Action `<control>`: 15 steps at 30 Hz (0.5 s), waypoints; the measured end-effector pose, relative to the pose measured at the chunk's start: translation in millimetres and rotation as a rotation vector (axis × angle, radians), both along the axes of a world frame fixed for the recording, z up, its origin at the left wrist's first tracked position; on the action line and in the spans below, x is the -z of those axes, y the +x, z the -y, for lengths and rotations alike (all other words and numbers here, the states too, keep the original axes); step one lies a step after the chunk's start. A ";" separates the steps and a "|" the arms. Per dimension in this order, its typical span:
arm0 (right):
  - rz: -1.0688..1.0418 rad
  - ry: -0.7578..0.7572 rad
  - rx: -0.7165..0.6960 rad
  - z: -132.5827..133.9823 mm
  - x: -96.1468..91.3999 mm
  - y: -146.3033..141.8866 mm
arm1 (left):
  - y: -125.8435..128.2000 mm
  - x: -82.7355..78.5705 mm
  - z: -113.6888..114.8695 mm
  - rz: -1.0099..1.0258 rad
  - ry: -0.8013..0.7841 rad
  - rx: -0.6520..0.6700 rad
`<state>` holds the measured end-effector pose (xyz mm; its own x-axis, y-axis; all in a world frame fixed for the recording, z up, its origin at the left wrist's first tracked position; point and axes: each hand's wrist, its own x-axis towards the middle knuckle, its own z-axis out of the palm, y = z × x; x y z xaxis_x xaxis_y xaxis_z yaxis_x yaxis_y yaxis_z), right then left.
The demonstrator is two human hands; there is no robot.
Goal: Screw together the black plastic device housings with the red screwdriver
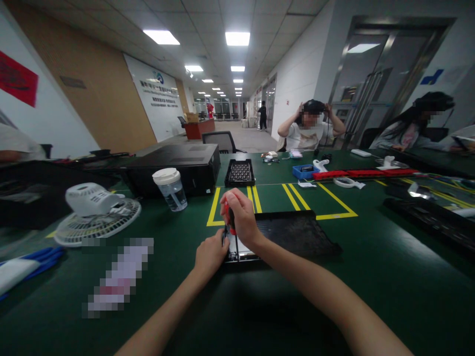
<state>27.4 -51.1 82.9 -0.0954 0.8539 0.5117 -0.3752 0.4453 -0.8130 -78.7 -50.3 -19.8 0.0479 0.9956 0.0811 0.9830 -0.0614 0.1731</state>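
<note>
One hand, the right hand [241,212], grips a red screwdriver [232,228] upright at the left end of a black panel [293,230] on the table [178,237]; the left hand [210,254] touches that end, its grasp unclear. Beyond: cup [169,192], tray [240,173].

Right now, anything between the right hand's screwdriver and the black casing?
Nothing visible. The right hand grips the red-handled screwdriver, its shaft pointing down at the left end of the black casing. The left hand sits beside the shaft, not across it.
</note>
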 end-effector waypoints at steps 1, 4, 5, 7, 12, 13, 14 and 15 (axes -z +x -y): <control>0.010 0.004 0.016 0.5 0.4 -1.2 | -0.1 -0.4 0.2 -0.001 -0.002 0.003; 0.038 0.009 0.063 1.3 2.0 -5.1 | 0.1 -2.8 1.0 -0.002 -0.006 0.012; 0.045 0.007 0.084 1.4 2.6 -6.4 | 0.4 -3.9 1.4 -0.002 -0.008 0.013; 0.058 0.001 0.127 1.5 3.6 -8.5 | 1.0 -6.3 2.1 -0.002 -0.019 0.008; 0.079 -0.015 0.228 2.5 4.8 -10.9 | 3.0 -11.8 4.3 -0.004 -0.059 -0.013; 0.083 -0.014 0.245 3.0 4.8 -11.1 | 3.3 -12.9 4.9 -0.003 -0.064 -0.012; 0.089 -0.012 0.261 3.8 4.6 -11.2 | 3.6 -14.0 5.5 -0.002 -0.068 -0.011; 0.096 -0.009 0.276 4.6 4.4 -11.4 | 3.9 -15.2 6.1 -0.003 -0.072 -0.011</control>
